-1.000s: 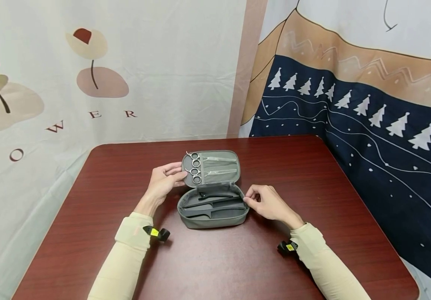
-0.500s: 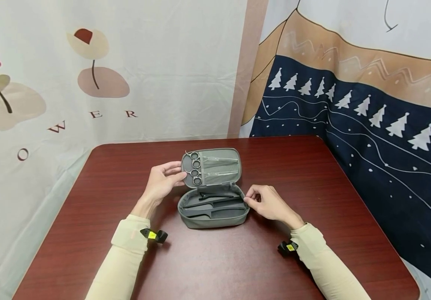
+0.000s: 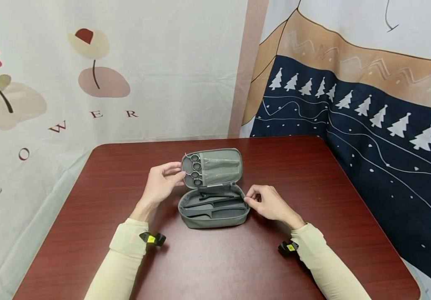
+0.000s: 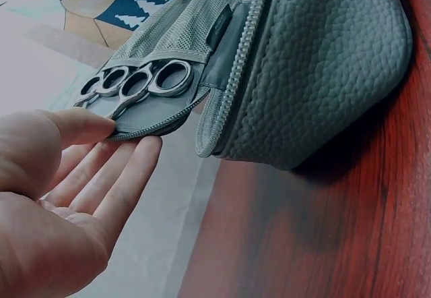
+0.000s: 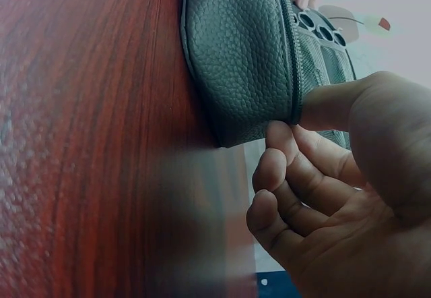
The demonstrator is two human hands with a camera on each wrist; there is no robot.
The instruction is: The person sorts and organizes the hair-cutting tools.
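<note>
A grey zippered case (image 3: 215,222) stands unfolded in the middle of the table, its lid (image 3: 221,176) tilted up at the back. Two pairs of scissors (image 4: 138,85) sit in the lid's mesh pockets, ring handles out and blades tucked in. Dark combs (image 3: 223,213) and a slim black hair clip (image 3: 215,195) lie in the lower half. My left hand (image 3: 159,185) pinches the lid's left edge between thumb and fingers, beside the scissor rings. With thumb and forefinger, my right hand (image 3: 269,203) grips the zippered rim (image 5: 293,55) at the right end.
The case rests on a dark red wood-grain table (image 3: 215,266) with rounded corners. Behind it hang a pale flower-print curtain (image 3: 178,83) and a navy tree-patterned cloth (image 3: 369,133). Each wrist wears a small black camera.
The lid has risen slightly and shifted a little right, and the left hand and forearm have moved slightly with it. The right hand and the lower half stay almost where they were.
</note>
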